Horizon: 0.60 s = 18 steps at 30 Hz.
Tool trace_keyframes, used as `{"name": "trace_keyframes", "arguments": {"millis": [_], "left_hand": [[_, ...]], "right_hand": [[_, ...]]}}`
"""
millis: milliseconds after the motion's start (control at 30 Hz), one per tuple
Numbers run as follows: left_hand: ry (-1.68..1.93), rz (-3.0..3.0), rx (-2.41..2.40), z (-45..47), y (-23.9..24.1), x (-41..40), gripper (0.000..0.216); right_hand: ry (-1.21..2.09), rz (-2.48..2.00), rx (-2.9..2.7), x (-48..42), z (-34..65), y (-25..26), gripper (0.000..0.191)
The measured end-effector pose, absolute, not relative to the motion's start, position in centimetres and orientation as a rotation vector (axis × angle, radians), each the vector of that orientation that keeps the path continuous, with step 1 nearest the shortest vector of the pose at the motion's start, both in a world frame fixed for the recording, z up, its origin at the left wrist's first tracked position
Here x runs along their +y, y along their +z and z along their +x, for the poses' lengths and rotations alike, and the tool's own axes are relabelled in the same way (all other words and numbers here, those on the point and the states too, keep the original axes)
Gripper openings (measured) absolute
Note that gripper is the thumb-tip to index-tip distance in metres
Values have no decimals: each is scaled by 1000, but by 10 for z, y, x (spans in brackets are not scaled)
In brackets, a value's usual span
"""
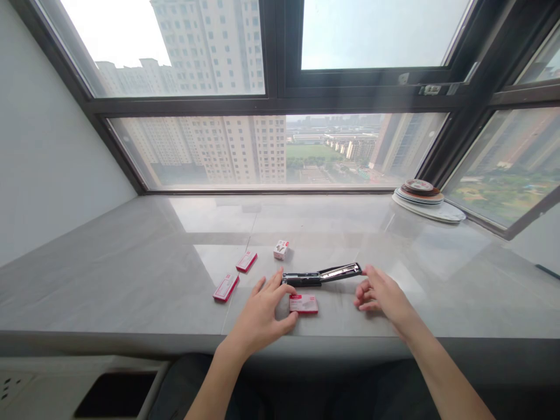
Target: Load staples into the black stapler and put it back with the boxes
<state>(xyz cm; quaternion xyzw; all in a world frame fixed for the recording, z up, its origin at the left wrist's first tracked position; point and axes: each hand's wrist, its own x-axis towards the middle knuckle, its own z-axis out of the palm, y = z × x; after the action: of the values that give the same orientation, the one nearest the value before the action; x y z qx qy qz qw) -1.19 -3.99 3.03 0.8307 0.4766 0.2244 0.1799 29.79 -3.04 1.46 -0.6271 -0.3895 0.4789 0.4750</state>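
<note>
While the stapler (321, 275) lies flat on the stone sill (131, 274) between both hands, best to steady its near end with the left hand (262, 312) and keep the right hand (380, 294) light at the far tip. Long, black, top swung open to show a shiny metal channel; left fingers loosely spread, touching stapler and red staple box (303, 304), right fingers curled, gripping nothing
</note>
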Motion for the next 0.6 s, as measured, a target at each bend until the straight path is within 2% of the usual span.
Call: {"name": "trace_keyframes", "arguments": {"millis": [133,200,367,600], "left_hand": [[644,2281,1359,-13,27,-37,26],[642,2251,1362,-13,25,-35,29],[644,2209,1335,-16,23,-33,32],[706,2209,1296,-21,22,-33,26]], "right_hand": [[1552,-1505,-1278,-49,264,27,47],[1642,-1431,-1409,-54,241,32,47],[1595,-1483,-1490,-48,213,36,40],[1461,-1665,-1545,-39,235,27,31]]}}
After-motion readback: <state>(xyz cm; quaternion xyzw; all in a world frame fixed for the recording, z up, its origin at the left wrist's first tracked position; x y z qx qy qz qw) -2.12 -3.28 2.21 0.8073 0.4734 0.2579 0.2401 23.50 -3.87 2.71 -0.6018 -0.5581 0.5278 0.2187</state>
